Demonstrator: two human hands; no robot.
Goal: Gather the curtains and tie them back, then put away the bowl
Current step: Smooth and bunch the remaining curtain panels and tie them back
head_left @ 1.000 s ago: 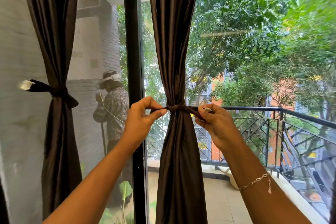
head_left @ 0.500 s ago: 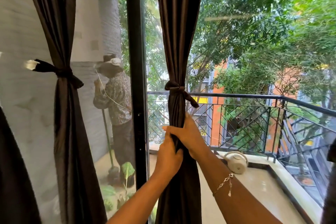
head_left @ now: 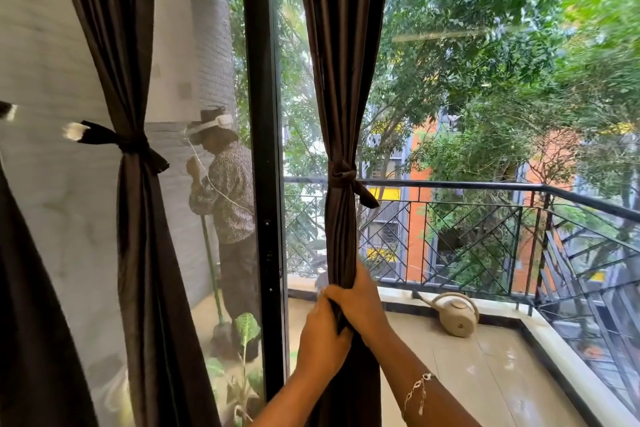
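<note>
My left hand [head_left: 320, 336] and right hand [head_left: 360, 305] both grip the middle curtain [head_left: 341, 80], hanging straight from twelve to six; its tie [head_left: 343, 177] sits at twelve above them; no bowl in view.

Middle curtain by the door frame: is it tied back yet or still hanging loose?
Tied. The middle curtain is cinched by a knotted tie; both hands grip the gathered fabric below it.
</note>
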